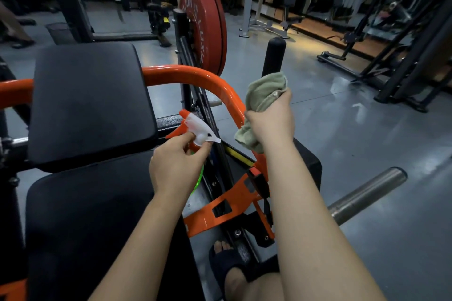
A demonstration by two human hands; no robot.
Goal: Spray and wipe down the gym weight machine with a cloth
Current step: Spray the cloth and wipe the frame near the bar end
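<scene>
Risk first: spray bottle (195,129) pinched at its white trigger head by left hand (176,161), thumb and fingertips only; green body mostly hidden under the palm. Likely failure: slip or swing from so light a pinch, then a drop onto the frame below. Second: mist carried past the target onto the floor (342,129), slick underfoot. Third: loose lower tail of cloth (266,90) snagging on the orange bar (195,76). Cloth bunched and clamped in right hand (271,122), raised just right of that bar. Bottle just right of the black pad (90,105), left of the bar's descending leg. Orange nozzle aimed up-left, away from the wearer. Head's long axis: lower right to upper left. Body apparently hanging downward.
</scene>
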